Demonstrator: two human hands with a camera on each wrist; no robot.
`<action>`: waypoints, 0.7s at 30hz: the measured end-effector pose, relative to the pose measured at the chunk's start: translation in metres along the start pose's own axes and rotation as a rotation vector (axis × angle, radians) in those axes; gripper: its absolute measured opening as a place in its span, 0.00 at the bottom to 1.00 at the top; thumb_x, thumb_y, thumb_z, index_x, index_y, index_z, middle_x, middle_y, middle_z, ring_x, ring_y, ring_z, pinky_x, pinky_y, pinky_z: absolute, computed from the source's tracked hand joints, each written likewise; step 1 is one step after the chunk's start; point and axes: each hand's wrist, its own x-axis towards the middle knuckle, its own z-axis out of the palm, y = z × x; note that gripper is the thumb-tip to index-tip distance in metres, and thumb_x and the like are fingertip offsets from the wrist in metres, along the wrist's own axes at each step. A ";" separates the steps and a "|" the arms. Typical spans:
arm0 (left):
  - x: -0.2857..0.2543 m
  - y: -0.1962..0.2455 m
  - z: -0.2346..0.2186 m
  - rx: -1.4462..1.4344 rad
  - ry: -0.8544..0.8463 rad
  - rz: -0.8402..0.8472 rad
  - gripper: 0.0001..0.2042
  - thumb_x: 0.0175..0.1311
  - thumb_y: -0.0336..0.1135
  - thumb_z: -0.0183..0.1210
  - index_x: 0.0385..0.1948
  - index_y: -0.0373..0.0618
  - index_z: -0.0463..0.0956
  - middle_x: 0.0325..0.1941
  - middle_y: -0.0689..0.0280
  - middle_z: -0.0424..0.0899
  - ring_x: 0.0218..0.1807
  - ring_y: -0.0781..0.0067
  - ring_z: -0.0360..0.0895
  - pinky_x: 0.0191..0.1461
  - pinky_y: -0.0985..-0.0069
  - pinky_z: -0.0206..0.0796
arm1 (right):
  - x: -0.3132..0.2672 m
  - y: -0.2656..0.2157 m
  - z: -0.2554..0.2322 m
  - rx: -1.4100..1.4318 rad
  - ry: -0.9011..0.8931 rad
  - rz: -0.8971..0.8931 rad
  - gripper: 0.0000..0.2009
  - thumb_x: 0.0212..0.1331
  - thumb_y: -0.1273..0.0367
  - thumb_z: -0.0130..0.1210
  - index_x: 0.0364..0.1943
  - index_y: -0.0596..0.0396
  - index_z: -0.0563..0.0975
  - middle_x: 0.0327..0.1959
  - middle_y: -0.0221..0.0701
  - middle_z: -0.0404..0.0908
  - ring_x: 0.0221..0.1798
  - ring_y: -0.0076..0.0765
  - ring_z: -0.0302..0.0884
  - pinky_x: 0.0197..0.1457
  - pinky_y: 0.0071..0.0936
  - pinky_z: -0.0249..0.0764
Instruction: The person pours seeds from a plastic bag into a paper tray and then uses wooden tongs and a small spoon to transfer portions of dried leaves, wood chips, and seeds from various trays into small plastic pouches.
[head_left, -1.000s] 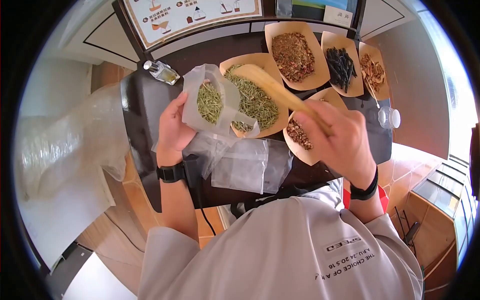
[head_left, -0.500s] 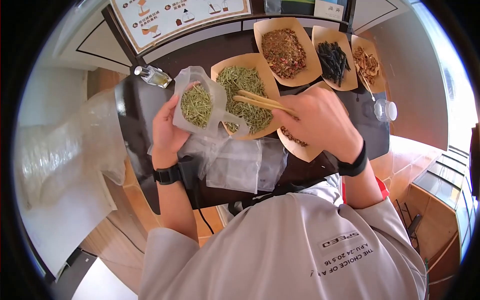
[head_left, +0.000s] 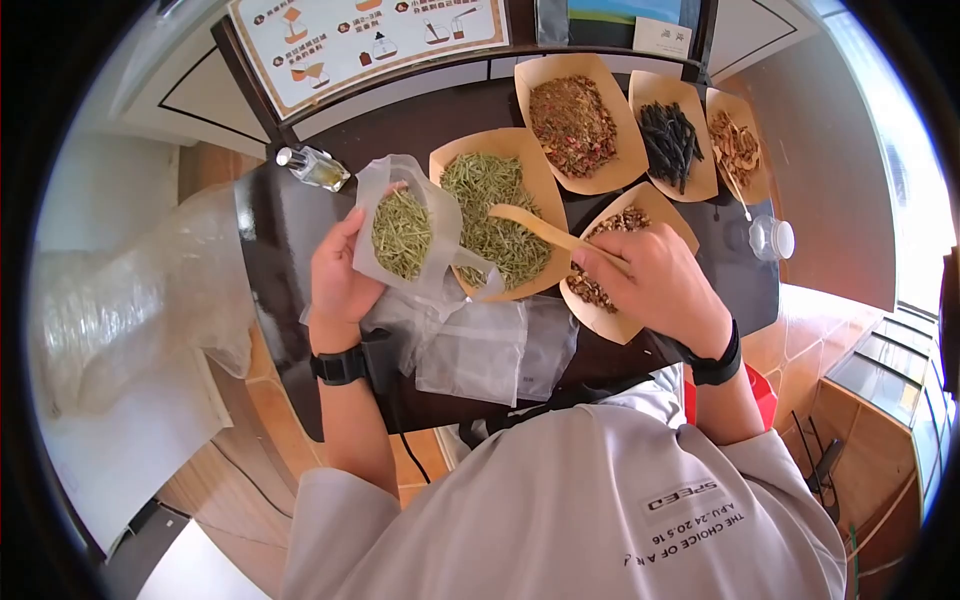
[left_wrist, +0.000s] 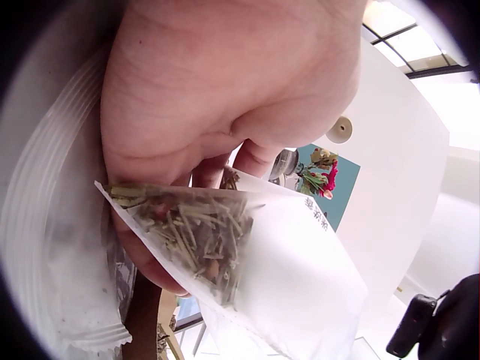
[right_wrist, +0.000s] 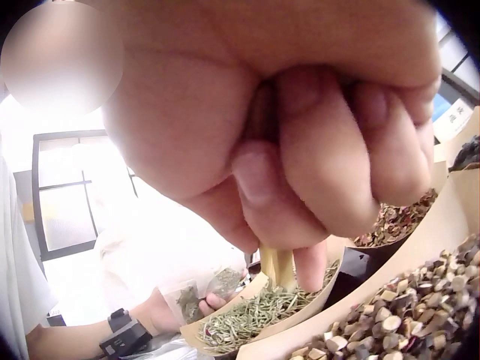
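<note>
My left hand [head_left: 338,272] holds a white translucent bag [head_left: 448,215], its mouth spread and chopped green stalks [head_left: 402,235] inside. In the left wrist view the herb pieces [left_wrist: 202,232] show through the bag's wall, and some fingers are hidden behind it. Bamboo tongs [head_left: 540,228] are gripped in my right hand [head_left: 668,278]. Their tips lie over the green herb in a brown paper tray [head_left: 552,185], just right of the bag. Curled fingers [right_wrist: 322,157] wrap the tongs in the right wrist view. Beneath that hand sits a paper tray [head_left: 680,222] of small cut woody pieces.
Paper trays of reddish-brown mix [head_left: 532,85], black strips [head_left: 705,180] and tan shavings [head_left: 750,105] stand at the back right. A glass bottle [head_left: 318,168] is at the left and a clear jar [head_left: 768,238] at the right. Flat clear bags [head_left: 470,350] lie in front.
My right hand has brought the tongs down from over the far end of the herb tray to the herb's right side, their arms drawing closer together. The left hand keeps holding the bag.
</note>
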 end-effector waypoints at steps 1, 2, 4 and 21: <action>0.000 0.000 0.000 -0.012 -0.022 -0.010 0.25 0.74 0.38 0.38 0.68 0.30 0.61 0.66 0.53 0.73 0.63 0.60 0.74 0.69 0.63 0.65 | -0.001 -0.003 0.002 0.000 0.002 -0.003 0.11 0.62 0.64 0.59 0.28 0.57 0.83 0.17 0.44 0.74 0.22 0.54 0.73 0.27 0.42 0.68; 0.001 0.000 -0.001 -0.009 -0.024 -0.007 0.25 0.74 0.38 0.38 0.68 0.30 0.61 0.66 0.53 0.73 0.63 0.60 0.74 0.69 0.63 0.65 | 0.000 -0.006 0.006 -0.036 0.045 -0.073 0.12 0.62 0.64 0.59 0.25 0.58 0.81 0.16 0.43 0.75 0.21 0.54 0.73 0.26 0.43 0.70; 0.000 -0.001 -0.002 0.014 0.027 0.005 0.25 0.74 0.37 0.38 0.67 0.30 0.61 0.65 0.52 0.73 0.63 0.60 0.74 0.69 0.62 0.66 | 0.001 -0.008 0.015 -0.160 0.100 -0.163 0.12 0.59 0.65 0.59 0.22 0.58 0.80 0.14 0.40 0.74 0.20 0.50 0.76 0.24 0.42 0.71; 0.001 -0.002 -0.007 0.009 0.022 -0.012 0.25 0.74 0.38 0.38 0.68 0.33 0.62 0.68 0.55 0.71 0.67 0.60 0.71 0.72 0.62 0.60 | -0.007 -0.017 -0.017 -0.097 0.329 -0.333 0.07 0.54 0.72 0.65 0.24 0.55 0.78 0.13 0.32 0.71 0.15 0.42 0.71 0.19 0.36 0.66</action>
